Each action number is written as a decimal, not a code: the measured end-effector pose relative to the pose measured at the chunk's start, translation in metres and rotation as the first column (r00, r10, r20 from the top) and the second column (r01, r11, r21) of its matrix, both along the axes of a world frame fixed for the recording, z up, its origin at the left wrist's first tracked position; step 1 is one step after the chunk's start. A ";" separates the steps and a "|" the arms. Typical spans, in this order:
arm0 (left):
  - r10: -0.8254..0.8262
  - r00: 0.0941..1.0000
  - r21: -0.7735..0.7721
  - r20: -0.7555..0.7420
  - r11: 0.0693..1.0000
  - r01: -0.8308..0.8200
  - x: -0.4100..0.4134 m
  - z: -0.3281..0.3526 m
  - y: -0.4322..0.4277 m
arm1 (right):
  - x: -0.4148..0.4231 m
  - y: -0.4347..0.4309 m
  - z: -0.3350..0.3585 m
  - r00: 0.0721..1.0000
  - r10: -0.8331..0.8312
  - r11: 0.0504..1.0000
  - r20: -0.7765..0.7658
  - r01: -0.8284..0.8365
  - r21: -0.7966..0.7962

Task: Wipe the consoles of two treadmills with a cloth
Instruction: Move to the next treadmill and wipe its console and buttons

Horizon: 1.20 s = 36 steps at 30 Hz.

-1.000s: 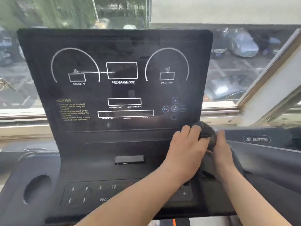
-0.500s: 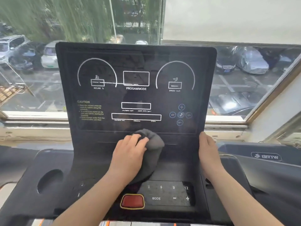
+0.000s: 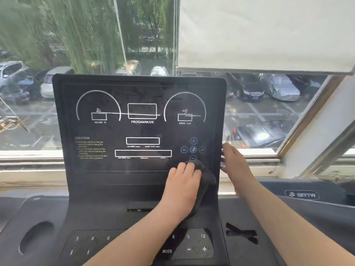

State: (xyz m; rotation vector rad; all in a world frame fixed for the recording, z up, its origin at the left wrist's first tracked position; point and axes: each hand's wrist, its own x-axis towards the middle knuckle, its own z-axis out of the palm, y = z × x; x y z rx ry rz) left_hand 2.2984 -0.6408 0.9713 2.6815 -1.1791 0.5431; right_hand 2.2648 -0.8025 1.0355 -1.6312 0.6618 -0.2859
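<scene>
The black treadmill console stands upright in front of me, with white gauge outlines and a keypad below it. My left hand holds a bunched dark grey cloth and presses it against the lower right part of the screen, just under the round media buttons. Its fingers curl over the top of the cloth. My right hand is at the console's right edge, fingers fairly straight and blurred, touching the rim.
A second treadmill with a logo plate lies to the right. A cup holder recess sits at the lower left of the deck. Behind the console are a window sill, a half-lowered blind and parked cars outside.
My left hand has carried the cloth from the lower middle of the screen to its lower right. My right hand has slid up the console's right edge.
</scene>
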 end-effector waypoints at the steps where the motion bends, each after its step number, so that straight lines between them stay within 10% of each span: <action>1: -0.023 0.998 0.014 0.051 1.000 0.023 0.005 0.010 -0.010 | 0.002 -0.005 0.007 1.000 0.003 0.998 0.003 -0.003 0.063; 10: 0.121 0.920 -0.196 0.372 0.979 -0.050 0.101 0.158 -0.080 | 0.020 -0.037 0.058 0.994 0.050 0.984 0.094 -0.066 0.165; 17: 0.094 0.942 -0.294 0.322 0.956 0.005 0.079 0.081 -0.081 | 0.027 -0.037 0.026 0.998 0.007 0.950 0.065 -0.027 0.311; 25: -0.346 0.786 0.118 0.513 0.935 0.335 0.091 0.062 -0.006 | 0.029 -0.036 0.027 0.994 0.091 0.973 0.067 -0.103 0.209; 32: 0.174 0.919 -0.395 0.354 0.918 -0.021 0.125 0.132 -0.016 | 0.021 -0.010 0.013 0.997 -0.021 0.998 0.076 0.016 0.066; 36: 0.133 0.951 -0.357 0.278 0.934 -0.026 0.094 0.082 -0.026 | 0.010 0.004 0.009 0.980 -0.175 0.985 0.094 0.173 0.024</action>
